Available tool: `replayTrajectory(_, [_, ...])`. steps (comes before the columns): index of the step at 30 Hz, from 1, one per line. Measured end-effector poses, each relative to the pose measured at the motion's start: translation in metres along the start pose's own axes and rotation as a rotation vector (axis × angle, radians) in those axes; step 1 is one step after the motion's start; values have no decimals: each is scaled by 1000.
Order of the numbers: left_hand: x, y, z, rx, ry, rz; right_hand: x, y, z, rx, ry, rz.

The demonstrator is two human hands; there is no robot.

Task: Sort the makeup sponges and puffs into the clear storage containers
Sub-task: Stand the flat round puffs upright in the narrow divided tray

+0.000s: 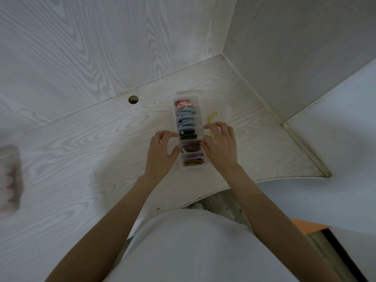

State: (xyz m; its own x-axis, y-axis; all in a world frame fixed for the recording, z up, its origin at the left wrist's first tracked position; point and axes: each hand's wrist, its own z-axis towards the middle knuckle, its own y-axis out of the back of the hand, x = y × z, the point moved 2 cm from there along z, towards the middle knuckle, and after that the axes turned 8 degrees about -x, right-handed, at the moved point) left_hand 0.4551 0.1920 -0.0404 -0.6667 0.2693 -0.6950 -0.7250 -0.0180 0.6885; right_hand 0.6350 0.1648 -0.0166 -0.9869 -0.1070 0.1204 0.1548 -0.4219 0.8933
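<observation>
While hands (188, 147) flank container (188, 132), puffs (186, 121) inside

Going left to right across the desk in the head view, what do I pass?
Blurred container at the desk's left edge → round cable hole → left hand → clear divided organizer holding puffs → right hand.

Clear divided container (198, 119) holds upright colored puffs (186, 121).
</observation>
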Motion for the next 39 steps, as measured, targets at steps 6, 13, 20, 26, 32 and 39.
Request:
replayTrajectory(6, [-2, -4, -1, 162, 325, -131, 13, -20, 4, 172, -139, -38])
replayTrajectory(13, [-19, -15, -15, 195, 282, -224, -24, 11, -25, -42, -281, 138])
replayTrajectory(20, [-41, -42, -40, 274, 130, -215, -82, 9, -88, 186, -1019, 380])
replayTrajectory(26, [-48, -53, -41, 238, 36, -144, -73, 43, -64, -366, -959, 601])
replayTrajectory(32, [-67, -49, -38, 106, 52, -81, -46, 61, -69, -202, -375, 314])
replayTrajectory(39, [-48, -17, -2, -100, -323, 69, -24, 24, -77, 126, -208, -130])
